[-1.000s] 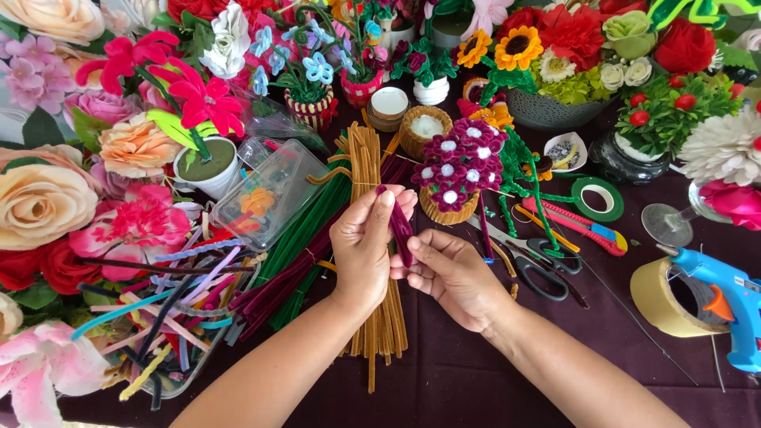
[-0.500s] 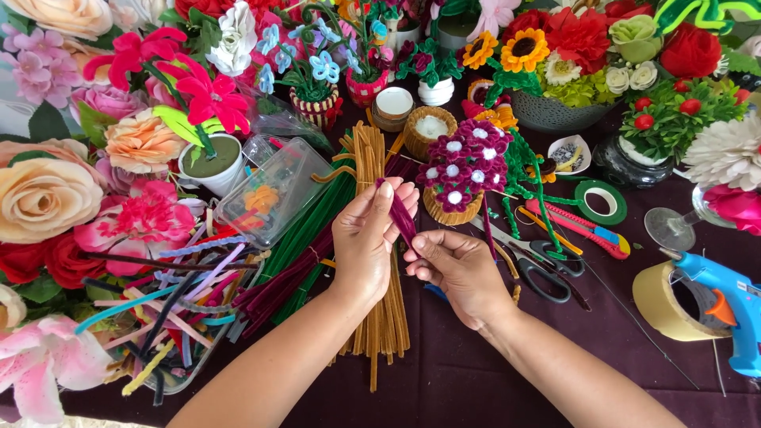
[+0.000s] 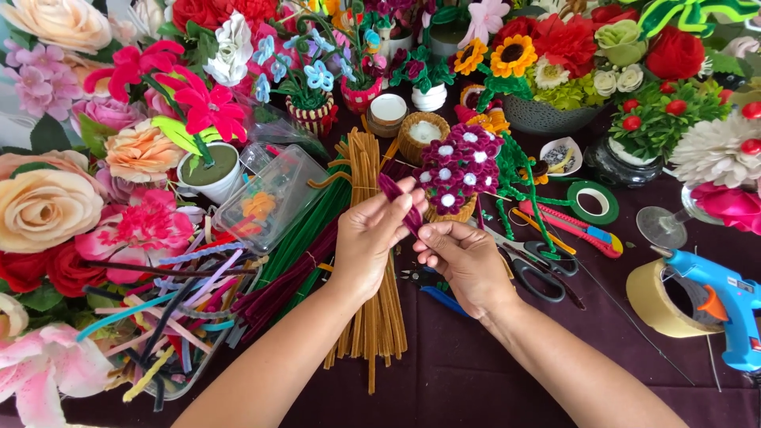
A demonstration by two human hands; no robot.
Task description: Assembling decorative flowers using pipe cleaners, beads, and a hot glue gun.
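above the tan stems, a soft, bendable maroon pipe cleaner (image 3: 400,204) is pinched by left hand (image 3: 372,238) and right hand (image 3: 460,257); best gripped near its ends.

The left hand (image 3: 371,242) closed its fingers further over the maroon pipe cleaner (image 3: 399,202), while the right hand (image 3: 464,261) shifted slightly nearer, its fingertips pinching the lower end.
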